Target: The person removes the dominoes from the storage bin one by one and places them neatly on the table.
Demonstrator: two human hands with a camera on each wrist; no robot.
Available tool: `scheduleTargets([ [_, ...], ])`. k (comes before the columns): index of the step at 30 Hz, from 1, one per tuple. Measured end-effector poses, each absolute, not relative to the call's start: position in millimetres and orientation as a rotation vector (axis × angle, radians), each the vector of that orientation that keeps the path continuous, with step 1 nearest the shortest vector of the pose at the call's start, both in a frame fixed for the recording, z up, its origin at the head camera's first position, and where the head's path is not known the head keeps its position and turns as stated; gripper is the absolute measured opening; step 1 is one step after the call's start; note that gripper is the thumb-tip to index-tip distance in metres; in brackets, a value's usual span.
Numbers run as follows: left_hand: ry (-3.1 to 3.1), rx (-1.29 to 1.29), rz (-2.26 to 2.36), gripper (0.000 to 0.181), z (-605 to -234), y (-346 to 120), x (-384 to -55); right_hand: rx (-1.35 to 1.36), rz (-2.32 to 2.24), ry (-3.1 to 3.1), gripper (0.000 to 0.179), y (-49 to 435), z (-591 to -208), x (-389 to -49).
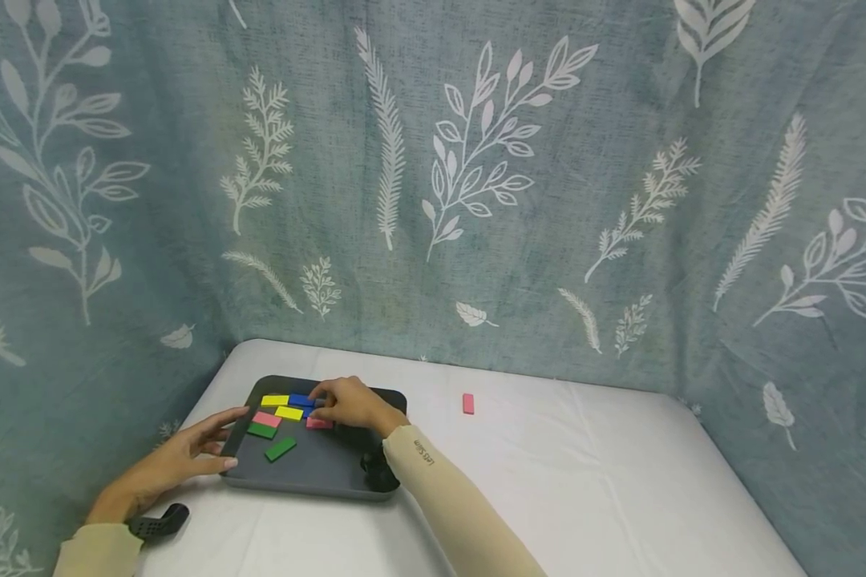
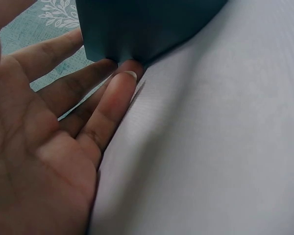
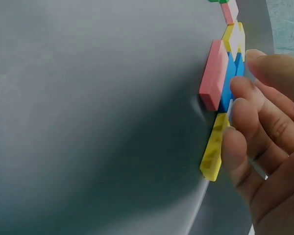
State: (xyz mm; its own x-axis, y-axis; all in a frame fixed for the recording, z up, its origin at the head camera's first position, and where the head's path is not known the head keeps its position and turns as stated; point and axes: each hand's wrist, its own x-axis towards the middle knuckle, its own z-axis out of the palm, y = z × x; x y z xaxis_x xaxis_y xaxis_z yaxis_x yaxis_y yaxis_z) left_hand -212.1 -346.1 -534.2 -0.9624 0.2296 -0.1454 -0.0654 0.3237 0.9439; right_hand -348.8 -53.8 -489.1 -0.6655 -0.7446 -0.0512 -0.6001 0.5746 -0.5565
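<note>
A dark grey tray (image 1: 310, 485) lies on the white-covered table, holding several small coloured blocks. My left hand (image 1: 188, 449) is at its left side, fingers extended and fingertips touching the outer wall, thumb near the front corner. Over the tray's far part, my right hand (image 1: 354, 403) reaches in with bent fingers, its fingertips at the blue blocks (image 3: 228, 83). Close by are a pink block (image 3: 213, 73) and a yellow block (image 3: 214, 147). I cannot see any block lifted. Farther left lie yellow blocks (image 1: 275, 401), another pink block (image 1: 266, 419) and green blocks (image 1: 280, 449).
A single pink block (image 1: 468, 403) lies on the table (image 1: 584, 481) to the right of the tray. A patterned blue-green curtain (image 1: 404, 200) borders the table behind and on both sides. A black strap (image 1: 159, 522) is on the left wrist.
</note>
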Motion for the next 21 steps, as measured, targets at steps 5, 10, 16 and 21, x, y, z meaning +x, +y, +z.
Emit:
scheduleTargets([
  [5, 2.345, 0.144, 1.681, 0.087, -533.3, -344.9, -211.1, -1.067, -0.745, 2.546, 0.036, -51.3, -495.1, -352.2],
  [10, 2.344, 0.131, 1.684, 0.088, -533.4, -345.6, -209.9, -1.036, -0.727, 2.566, 0.036, -48.4, -500.7, -355.4],
  [16, 2.348, 0.123, 1.677, 0.088, -534.4, -345.9, -209.8, -1.028, -0.703, 2.594, 0.034, -45.6, -503.1, -355.2],
  [21, 2.373, 0.124, 1.664, 0.088, -533.3, -346.4, -211.2, -1.028, -0.722, 2.595, 0.030, -44.9, -501.6, -355.2],
])
